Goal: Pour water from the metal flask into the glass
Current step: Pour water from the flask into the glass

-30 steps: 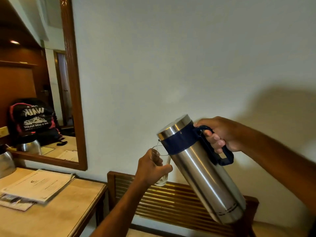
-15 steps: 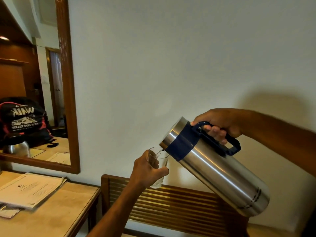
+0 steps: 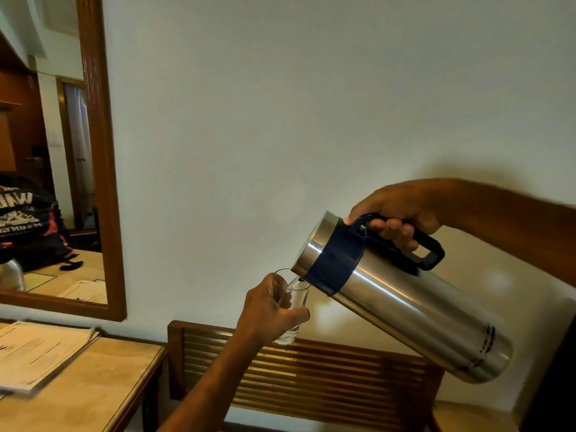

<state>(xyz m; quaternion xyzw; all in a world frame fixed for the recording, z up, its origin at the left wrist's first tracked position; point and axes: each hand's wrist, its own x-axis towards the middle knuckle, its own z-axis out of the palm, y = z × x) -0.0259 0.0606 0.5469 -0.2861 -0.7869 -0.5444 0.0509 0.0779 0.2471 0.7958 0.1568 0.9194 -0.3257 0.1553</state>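
A tall steel flask (image 3: pixel 405 304) with a dark blue collar and handle is held in the air, tilted steeply with its mouth down to the left. My right hand (image 3: pixel 396 213) grips its blue handle from above. The flask's spout rests over the rim of a clear glass (image 3: pixel 294 294), and a thin stream of water runs into it. My left hand (image 3: pixel 268 313) is wrapped around the glass from the left, hiding most of its side. A little water shows at the glass's bottom.
A wooden slatted rack (image 3: pixel 311 369) stands against the white wall below the glass. A wooden table (image 3: pixel 103 394) with a stack of papers (image 3: pixel 37 350) is at the lower left. A wood-framed mirror (image 3: pixel 103 182) hangs above it.
The flask has tipped further, its base rising and its mouth dropping onto the glass rim. Water now flows into the glass. My left hand has kept the glass nearly in place.
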